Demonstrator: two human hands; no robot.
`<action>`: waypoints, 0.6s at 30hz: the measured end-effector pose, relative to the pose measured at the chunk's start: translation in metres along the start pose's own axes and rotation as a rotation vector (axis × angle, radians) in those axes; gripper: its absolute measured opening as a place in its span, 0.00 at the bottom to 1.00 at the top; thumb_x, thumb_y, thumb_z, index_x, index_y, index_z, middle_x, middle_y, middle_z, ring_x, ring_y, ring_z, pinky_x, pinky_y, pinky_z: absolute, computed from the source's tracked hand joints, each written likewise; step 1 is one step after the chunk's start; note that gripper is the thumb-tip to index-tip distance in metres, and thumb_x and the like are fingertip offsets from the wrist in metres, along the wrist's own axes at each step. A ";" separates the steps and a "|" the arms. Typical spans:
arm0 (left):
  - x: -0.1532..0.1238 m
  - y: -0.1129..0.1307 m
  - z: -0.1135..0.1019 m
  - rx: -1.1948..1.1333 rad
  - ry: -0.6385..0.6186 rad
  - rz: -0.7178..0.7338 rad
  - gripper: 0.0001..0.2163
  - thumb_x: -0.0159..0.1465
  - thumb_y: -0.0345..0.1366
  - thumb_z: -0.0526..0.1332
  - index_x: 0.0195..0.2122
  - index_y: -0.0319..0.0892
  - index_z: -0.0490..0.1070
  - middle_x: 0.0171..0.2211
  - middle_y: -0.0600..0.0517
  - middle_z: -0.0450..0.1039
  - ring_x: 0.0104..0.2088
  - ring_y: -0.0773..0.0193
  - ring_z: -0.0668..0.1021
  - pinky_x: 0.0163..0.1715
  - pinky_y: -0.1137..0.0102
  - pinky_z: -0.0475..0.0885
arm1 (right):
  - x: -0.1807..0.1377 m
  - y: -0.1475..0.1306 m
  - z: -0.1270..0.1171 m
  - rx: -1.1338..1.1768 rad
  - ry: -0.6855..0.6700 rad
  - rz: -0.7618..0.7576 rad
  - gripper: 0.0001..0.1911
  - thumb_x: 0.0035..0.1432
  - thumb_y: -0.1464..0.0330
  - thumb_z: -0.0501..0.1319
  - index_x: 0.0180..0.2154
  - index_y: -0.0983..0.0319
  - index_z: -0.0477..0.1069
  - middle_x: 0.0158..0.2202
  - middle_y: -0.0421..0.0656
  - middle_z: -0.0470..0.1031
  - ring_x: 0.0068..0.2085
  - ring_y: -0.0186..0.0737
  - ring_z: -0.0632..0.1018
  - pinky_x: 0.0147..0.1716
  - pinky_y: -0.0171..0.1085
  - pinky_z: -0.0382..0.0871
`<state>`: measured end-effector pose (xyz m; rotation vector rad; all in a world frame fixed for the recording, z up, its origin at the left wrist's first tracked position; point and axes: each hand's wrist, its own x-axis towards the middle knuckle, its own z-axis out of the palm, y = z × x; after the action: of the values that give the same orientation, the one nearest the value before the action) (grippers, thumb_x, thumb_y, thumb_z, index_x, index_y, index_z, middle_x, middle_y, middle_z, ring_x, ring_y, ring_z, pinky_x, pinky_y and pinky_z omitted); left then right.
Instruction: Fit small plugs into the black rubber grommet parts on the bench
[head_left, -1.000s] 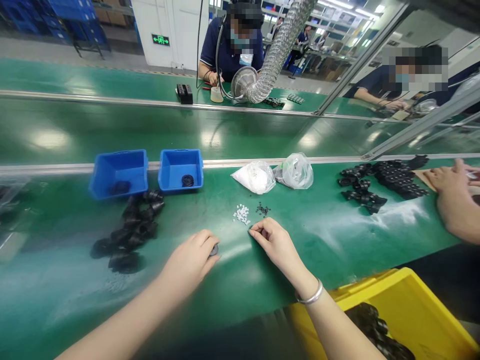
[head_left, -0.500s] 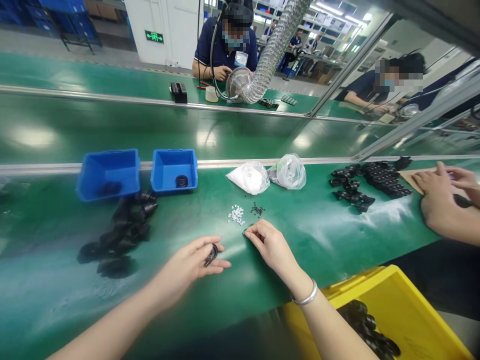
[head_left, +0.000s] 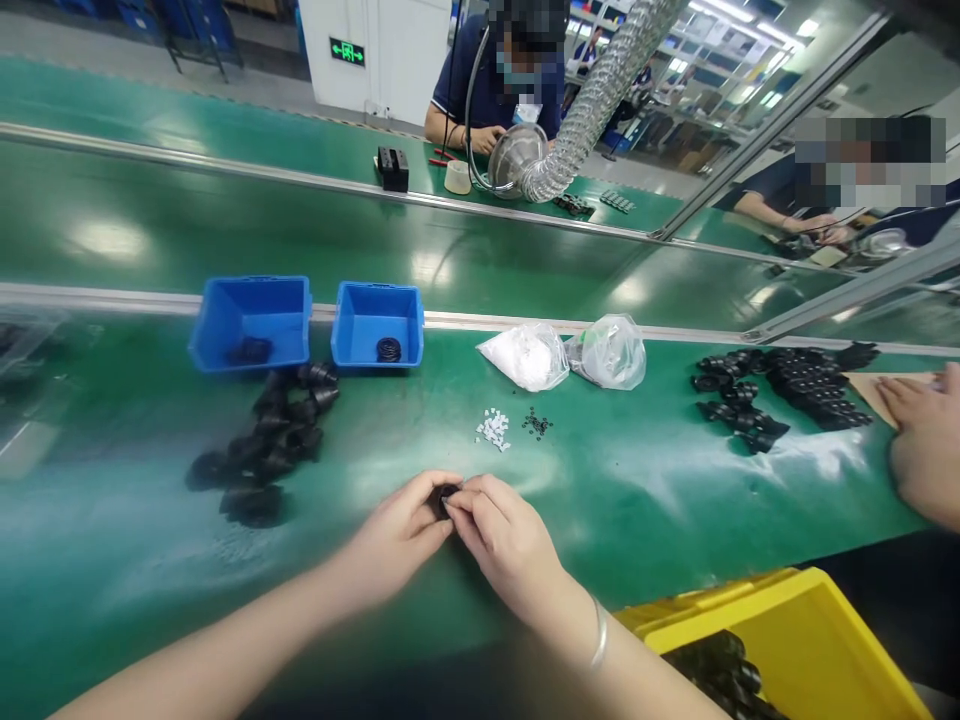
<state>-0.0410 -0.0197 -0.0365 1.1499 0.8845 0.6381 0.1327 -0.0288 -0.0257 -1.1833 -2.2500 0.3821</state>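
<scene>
Beyond the left hand (head_left: 405, 520), and somewhat to its left, a blue bin (head_left: 214, 315) has a few dark pieces (head_left: 253, 350) at its bottom; a second blue bin (head_left: 346, 325), almost straight ahead of that hand, contains black rings (head_left: 388, 349). Ahead of the right hand (head_left: 504, 540) lie two clear plastic bags, one filled with white bits (head_left: 529, 357), the other (head_left: 611, 352) with contents too hazy to name. To the right of the right hand and nearer the body, a yellow crate (head_left: 821, 625) holds black parts (head_left: 716, 660).

The left hand grips a small black part (head_left: 448, 491) between thumb and fingers; the right hand's fingertips are pinched together against it, and whatever lies between them is too small to tell. Both hands are over the green counter (head_left: 637, 520). Just beyond them are loose white pieces (head_left: 493, 428) and tiny black rings (head_left: 537, 424); a black heap (head_left: 285, 430) lies left of the left hand. Far right of the right hand, a co-worker's hand (head_left: 926, 450) rests near more black parts (head_left: 810, 385). Past the counter, another person (head_left: 465, 70) sits beside a silver duct (head_left: 607, 90).

Half a second ago the hands were apart, the left one spread around the part; now they meet at it.
</scene>
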 end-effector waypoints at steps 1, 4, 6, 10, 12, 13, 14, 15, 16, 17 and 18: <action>-0.001 -0.001 0.000 0.020 0.006 0.005 0.17 0.63 0.33 0.58 0.53 0.45 0.61 0.40 0.50 0.71 0.47 0.57 0.73 0.47 0.64 0.69 | -0.002 0.000 0.001 -0.048 -0.006 -0.020 0.07 0.64 0.75 0.53 0.40 0.65 0.70 0.34 0.46 0.70 0.37 0.39 0.73 0.36 0.38 0.71; -0.002 -0.001 0.001 0.089 0.019 0.015 0.18 0.62 0.32 0.57 0.54 0.45 0.61 0.37 0.51 0.71 0.42 0.59 0.75 0.44 0.64 0.70 | -0.007 -0.002 0.000 -0.184 -0.030 -0.088 0.08 0.64 0.77 0.53 0.42 0.67 0.69 0.35 0.48 0.70 0.36 0.41 0.72 0.34 0.40 0.71; -0.004 0.001 0.001 0.158 0.028 0.002 0.18 0.62 0.31 0.56 0.54 0.45 0.61 0.38 0.51 0.71 0.38 0.61 0.75 0.43 0.64 0.70 | -0.010 -0.003 -0.003 -0.243 -0.052 -0.126 0.09 0.63 0.78 0.54 0.43 0.68 0.69 0.36 0.50 0.71 0.36 0.42 0.72 0.33 0.41 0.70; -0.006 0.005 0.001 0.279 0.027 0.024 0.18 0.63 0.30 0.54 0.55 0.47 0.61 0.46 0.48 0.70 0.44 0.58 0.74 0.48 0.61 0.69 | -0.011 -0.001 -0.003 -0.257 -0.077 -0.160 0.10 0.62 0.79 0.55 0.45 0.70 0.69 0.36 0.50 0.71 0.35 0.42 0.71 0.32 0.41 0.69; -0.006 0.005 0.000 0.299 0.011 0.063 0.18 0.63 0.29 0.53 0.55 0.48 0.61 0.51 0.48 0.68 0.51 0.56 0.71 0.54 0.60 0.66 | -0.011 0.000 -0.001 -0.224 -0.094 -0.158 0.11 0.62 0.78 0.54 0.46 0.69 0.69 0.37 0.50 0.71 0.36 0.42 0.71 0.34 0.41 0.69; -0.006 0.005 0.000 0.299 0.002 0.078 0.18 0.64 0.29 0.53 0.55 0.48 0.61 0.52 0.48 0.67 0.53 0.56 0.70 0.55 0.60 0.64 | -0.011 0.000 -0.001 -0.205 -0.106 -0.152 0.11 0.63 0.78 0.53 0.46 0.69 0.69 0.37 0.50 0.71 0.36 0.42 0.71 0.34 0.41 0.69; -0.006 0.004 -0.001 0.293 -0.006 0.086 0.18 0.64 0.30 0.53 0.55 0.49 0.61 0.54 0.48 0.66 0.55 0.56 0.69 0.56 0.60 0.64 | -0.010 0.000 0.000 -0.190 -0.117 -0.141 0.11 0.63 0.78 0.52 0.46 0.68 0.69 0.37 0.50 0.71 0.36 0.42 0.71 0.35 0.41 0.69; -0.005 0.003 -0.001 0.282 -0.008 0.089 0.18 0.64 0.30 0.53 0.55 0.49 0.61 0.54 0.48 0.65 0.55 0.56 0.69 0.57 0.60 0.63 | -0.010 0.000 -0.001 -0.181 -0.126 -0.128 0.11 0.64 0.77 0.52 0.45 0.67 0.69 0.37 0.49 0.71 0.36 0.41 0.71 0.35 0.41 0.69; -0.004 0.003 -0.001 0.264 -0.009 0.087 0.17 0.65 0.30 0.53 0.55 0.48 0.61 0.55 0.48 0.65 0.56 0.56 0.69 0.58 0.60 0.63 | -0.008 0.000 -0.002 -0.173 -0.130 -0.117 0.11 0.65 0.77 0.51 0.45 0.67 0.70 0.36 0.48 0.71 0.36 0.41 0.71 0.35 0.40 0.69; -0.003 0.003 0.000 0.232 -0.010 0.079 0.16 0.65 0.31 0.54 0.54 0.48 0.61 0.55 0.48 0.65 0.56 0.56 0.69 0.58 0.60 0.63 | -0.006 0.001 -0.005 -0.154 -0.135 -0.118 0.11 0.65 0.76 0.51 0.44 0.66 0.70 0.36 0.47 0.72 0.36 0.40 0.71 0.35 0.40 0.69; -0.003 0.003 0.000 0.184 -0.014 0.068 0.16 0.65 0.32 0.54 0.54 0.47 0.62 0.55 0.47 0.66 0.56 0.56 0.69 0.58 0.59 0.63 | -0.002 0.003 -0.009 -0.121 -0.144 -0.126 0.10 0.65 0.75 0.52 0.43 0.65 0.70 0.36 0.46 0.72 0.36 0.39 0.72 0.35 0.39 0.69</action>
<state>-0.0420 -0.0211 -0.0326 1.3522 0.9093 0.6124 0.1406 -0.0289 -0.0204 -1.0974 -2.4883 0.2928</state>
